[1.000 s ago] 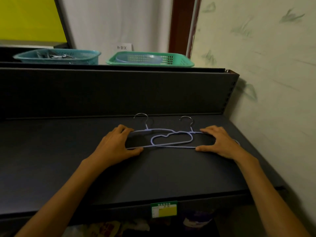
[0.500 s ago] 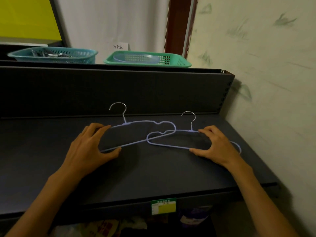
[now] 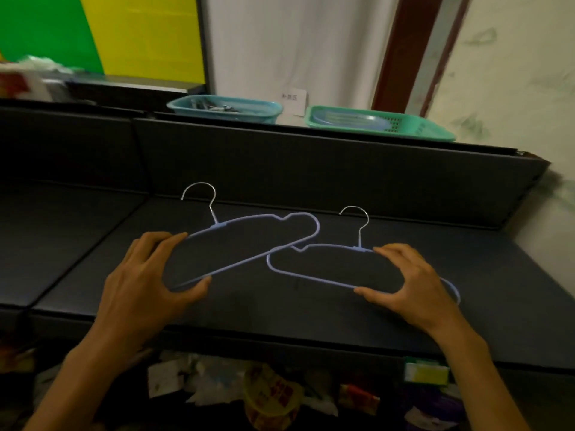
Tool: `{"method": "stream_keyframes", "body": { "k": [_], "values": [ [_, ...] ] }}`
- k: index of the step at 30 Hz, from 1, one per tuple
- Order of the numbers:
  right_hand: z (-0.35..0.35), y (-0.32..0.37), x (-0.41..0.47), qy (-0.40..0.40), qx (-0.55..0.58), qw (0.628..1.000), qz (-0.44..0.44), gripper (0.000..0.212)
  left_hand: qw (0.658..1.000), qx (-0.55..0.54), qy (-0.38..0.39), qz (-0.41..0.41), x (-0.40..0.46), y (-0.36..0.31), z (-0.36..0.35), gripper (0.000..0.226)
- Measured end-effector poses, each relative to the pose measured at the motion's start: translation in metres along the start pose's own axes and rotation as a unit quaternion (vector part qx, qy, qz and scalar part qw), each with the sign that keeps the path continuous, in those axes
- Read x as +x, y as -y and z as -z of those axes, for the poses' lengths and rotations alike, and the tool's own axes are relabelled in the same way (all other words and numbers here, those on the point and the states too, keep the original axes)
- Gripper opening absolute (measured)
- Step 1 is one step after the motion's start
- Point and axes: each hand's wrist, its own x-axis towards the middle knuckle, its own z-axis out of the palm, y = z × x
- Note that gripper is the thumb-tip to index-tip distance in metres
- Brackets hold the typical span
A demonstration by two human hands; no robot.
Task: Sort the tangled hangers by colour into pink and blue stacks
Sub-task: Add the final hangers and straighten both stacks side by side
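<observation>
Two pale blue wire hangers with silver hooks are over the dark shelf. My left hand grips the left end of the left hanger, which is lifted and tilted with its right end up. My right hand grips the right part of the right hanger, which lies low on the shelf. The left hanger's lower bar crosses the right hanger's left end near the middle. No pink hanger is in view.
A dark back panel rises behind the shelf. On top of it stand a blue basket and a green basket. A wall is close on the right. Packaged goods fill the shelf below.
My left hand has pulled its hanger up and to the left, so the two hangers overlap far less. The view has swung left. My right hand keeps its hanger down.
</observation>
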Motion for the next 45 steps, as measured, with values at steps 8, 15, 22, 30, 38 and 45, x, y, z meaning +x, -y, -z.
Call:
{"method": "stream_keyframes", "body": {
  "k": [8,15,22,30,38,45],
  "values": [
    [-0.07,0.162,0.025,-0.003,0.03,0.998,0.054,0.107,0.998,0.025,-0.05,0.032,-0.066,0.142,0.105,0.079],
    [-0.128,0.306,0.048,0.009,0.049,0.992,0.113,0.094,0.991,0.059,-0.077,0.088,-0.121,0.254,0.18,0.081],
    [-0.186,0.436,0.094,0.006,0.054,0.982,0.183,0.085,0.982,0.071,-0.102,0.14,-0.151,0.357,0.231,0.079],
    [-0.279,0.58,0.152,0.011,0.083,0.969,0.232,0.081,0.974,0.112,-0.1,0.173,-0.154,0.49,0.274,0.08],
    [-0.343,0.7,0.212,0.009,0.081,0.969,0.235,0.081,0.977,0.122,-0.086,0.155,-0.116,0.642,0.314,0.081],
    [-0.375,0.764,0.257,-0.004,0.04,0.977,0.209,0.085,0.983,0.095,-0.083,0.137,-0.069,0.741,0.329,0.083]
  ]
}}
